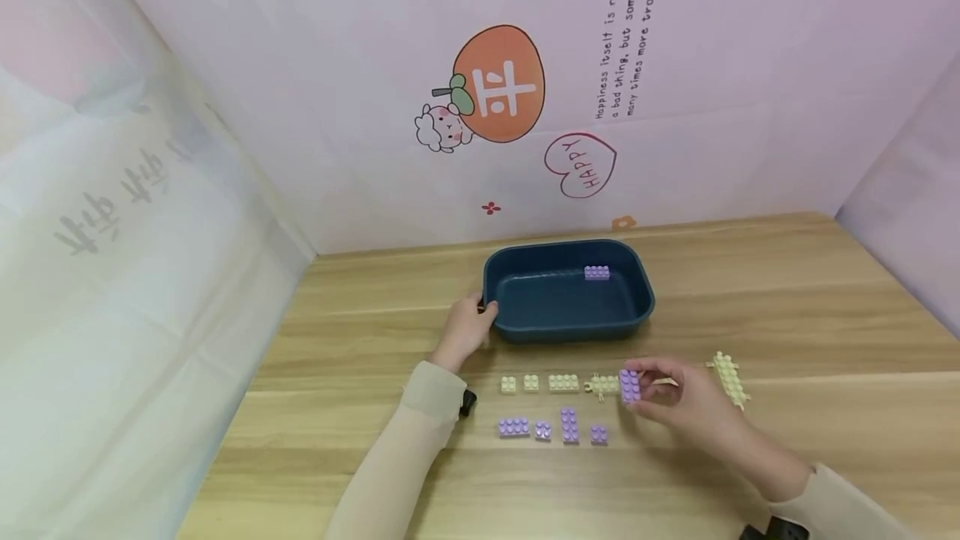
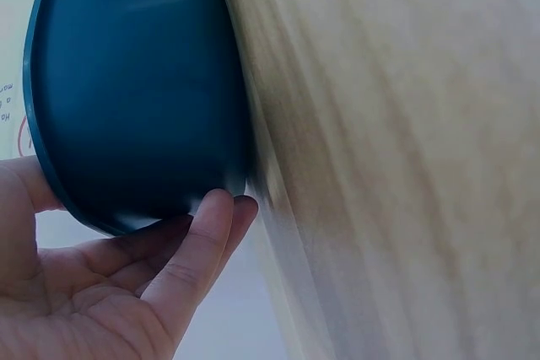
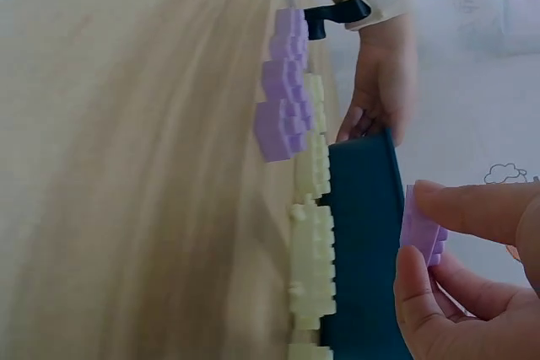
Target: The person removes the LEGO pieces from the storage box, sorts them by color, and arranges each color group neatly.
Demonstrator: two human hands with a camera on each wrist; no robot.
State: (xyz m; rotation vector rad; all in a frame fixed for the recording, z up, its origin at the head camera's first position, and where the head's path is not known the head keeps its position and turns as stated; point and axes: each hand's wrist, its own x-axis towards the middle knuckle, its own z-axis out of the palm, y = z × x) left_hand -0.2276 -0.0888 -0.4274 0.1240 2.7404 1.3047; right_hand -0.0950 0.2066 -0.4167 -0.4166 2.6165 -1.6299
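Note:
My right hand (image 1: 686,402) pinches a purple building brick (image 1: 630,387) between thumb and fingers, above the table in front of the bin. In the right wrist view the purple brick (image 3: 419,223) shows its studs to the right. My left hand (image 1: 465,330) holds the left end of a dark blue bin (image 1: 570,333), its thumb at the rim; in the left wrist view the fingers (image 2: 190,263) lie along the outer wall. Inside the bin, one purple brick (image 1: 597,272) lies near the back right.
A row of pale yellow bricks (image 1: 563,382) lies in front of the bin, with a row of purple bricks (image 1: 513,427) nearer me. Another pale yellow piece (image 1: 728,379) with side prongs lies right of my right hand. A printed cloth (image 1: 390,148) hangs behind the wooden table (image 1: 360,440).

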